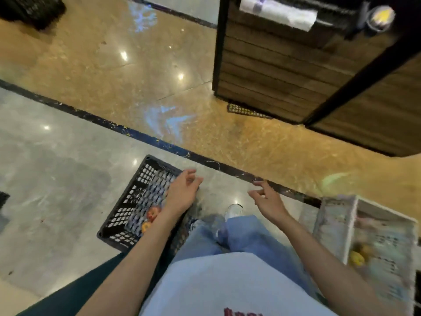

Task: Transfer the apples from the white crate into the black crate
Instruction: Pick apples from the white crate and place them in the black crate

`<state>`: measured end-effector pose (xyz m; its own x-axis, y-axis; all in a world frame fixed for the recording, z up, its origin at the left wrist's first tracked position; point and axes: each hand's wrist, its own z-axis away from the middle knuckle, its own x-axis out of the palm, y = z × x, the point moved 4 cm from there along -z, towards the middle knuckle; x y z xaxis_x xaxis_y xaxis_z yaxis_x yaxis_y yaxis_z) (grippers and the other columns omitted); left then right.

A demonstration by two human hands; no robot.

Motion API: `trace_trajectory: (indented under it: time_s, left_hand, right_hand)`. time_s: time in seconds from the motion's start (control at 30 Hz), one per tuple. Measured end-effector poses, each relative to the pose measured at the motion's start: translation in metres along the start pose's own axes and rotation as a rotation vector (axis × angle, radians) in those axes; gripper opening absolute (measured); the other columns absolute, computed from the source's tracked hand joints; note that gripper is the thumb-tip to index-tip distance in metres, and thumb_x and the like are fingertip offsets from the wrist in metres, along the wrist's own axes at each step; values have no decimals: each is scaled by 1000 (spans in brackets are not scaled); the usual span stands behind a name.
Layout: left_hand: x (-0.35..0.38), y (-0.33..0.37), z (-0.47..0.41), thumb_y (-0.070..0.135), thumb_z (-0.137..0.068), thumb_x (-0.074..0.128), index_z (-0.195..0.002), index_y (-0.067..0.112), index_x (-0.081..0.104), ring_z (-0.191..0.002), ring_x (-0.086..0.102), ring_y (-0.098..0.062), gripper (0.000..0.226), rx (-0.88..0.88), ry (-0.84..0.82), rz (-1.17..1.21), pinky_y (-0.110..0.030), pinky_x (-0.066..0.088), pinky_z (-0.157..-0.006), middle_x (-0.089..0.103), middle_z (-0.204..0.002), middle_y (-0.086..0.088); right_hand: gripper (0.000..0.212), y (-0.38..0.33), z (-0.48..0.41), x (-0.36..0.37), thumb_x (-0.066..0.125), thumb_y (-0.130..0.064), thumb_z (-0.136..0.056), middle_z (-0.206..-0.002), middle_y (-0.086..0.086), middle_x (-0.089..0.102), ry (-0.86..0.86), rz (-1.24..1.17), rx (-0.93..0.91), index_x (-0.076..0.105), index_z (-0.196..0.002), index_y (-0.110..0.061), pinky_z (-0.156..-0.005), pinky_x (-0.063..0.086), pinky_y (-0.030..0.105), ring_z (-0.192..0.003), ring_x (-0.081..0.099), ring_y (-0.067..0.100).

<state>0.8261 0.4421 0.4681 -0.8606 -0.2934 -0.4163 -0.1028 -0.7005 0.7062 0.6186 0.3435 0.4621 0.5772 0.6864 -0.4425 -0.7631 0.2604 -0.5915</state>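
Black lattice plastic makes up the black crate (127,208), which stands on the glossy stone floor (57,167) at the person's left. Two reddish apples (153,213) lie inside it. The white crate (337,215), perforated too and blurred here, stands at the right with yellow apples (357,258) low inside. The left hand (182,192) hangs over the black crate's edge and the right hand (266,201) between the crates. Each grip is slack and empty. The next reach is probably rightward. Cup each smooth, round fruit in the whole palm and set it down rather than drop it, as apples bruise and roll.
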Motion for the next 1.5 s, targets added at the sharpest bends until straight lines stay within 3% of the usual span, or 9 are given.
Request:
trace_trajectory:
  time_s: [0.23, 0.37, 0.73, 0.87, 1.0, 1.2, 1.27, 1.37, 1.5]
  left_hand:
    - [92, 69, -12, 28, -95, 51, -130, 16, 50, -100, 51, -12, 37, 121, -201, -151, -25, 39, -82, 56, -124, -3]
    - [146, 95, -10, 24, -95, 52, -128, 15, 52, -99, 52, -14, 34, 166, -252, -188, -26, 38, -82, 58, -123, -5]
    - [238, 156, -55, 17, -94, 53, -123, 6, 55, -97, 54, -18, 31, 161, -361, -406, -28, 39, -87, 61, -104, -6]
    - [303, 206, -86, 18, -94, 50, -123, 10, 55, -93, 55, -21, 30, 182, -431, -498, -32, 40, -83, 58, -86, 1]
    - [391, 269, -102, 18, -94, 51, -123, 7, 55, -99, 55, -20, 32, 242, -591, -569, -27, 37, -84, 60, -95, -1]
    - [529, 341, -85, 19, -98, 46, -125, 7, 52, -63, 50, 0, 30, 427, -880, -777, -1, 36, -45, 52, -85, 9]
    - [564, 355, -70, 19, -97, 47, -124, 7, 53, -72, 53, 1, 31, 508, -960, -845, 1, 37, -51, 55, -95, 3]
    - [607, 362, -48, 21, -96, 50, -125, 8, 54, -97, 49, -8, 33, 586, -1055, -946, -12, 38, -71, 55, -112, -2]
    - [641, 348, -34, 22, -95, 52, -125, 8, 54, -99, 50, -11, 33, 550, -1114, -1030, -23, 36, -82, 57, -116, -4]
  right_hand:
    - [37, 89, 23, -59, 48, -31, -96, -113, 7, 55, 168, -237, 154, 45, -130, -17, -75, 41, 28, -95, 58, 23]
    - [38, 128, 24, -101, 47, -33, -95, -117, 8, 55, 246, -335, 210, 44, -131, -19, -89, 42, 36, -107, 57, 26]
    - [35, 193, -5, -214, 52, -32, -93, -98, 1, 58, 504, -571, 325, 48, -125, -18, -86, 45, 38, -99, 59, 26]
    - [36, 216, -25, -253, 52, -30, -92, -88, -8, 55, 584, -676, 398, 49, -126, -18, -95, 45, 46, -101, 59, 27]
    - [37, 241, -34, -290, 51, -29, -94, -89, -3, 55, 675, -826, 507, 48, -128, -15, -95, 46, 45, -96, 58, 22]
    - [36, 273, -23, -316, 52, -24, -94, -98, 3, 56, 878, -1076, 660, 49, -127, -9, -87, 48, 39, -92, 56, 20]
    - [33, 284, -15, -316, 52, -25, -94, -105, 6, 58, 932, -1144, 718, 50, -125, -12, -80, 47, 34, -92, 58, 23]
    - [30, 303, -7, -315, 53, -23, -94, -112, 8, 59, 984, -1246, 803, 51, -123, -14, -87, 49, 38, -98, 59, 26]
    - [34, 328, 2, -314, 54, -25, -93, -97, 7, 58, 981, -1314, 845, 51, -125, -13, -87, 47, 38, -90, 59, 24]
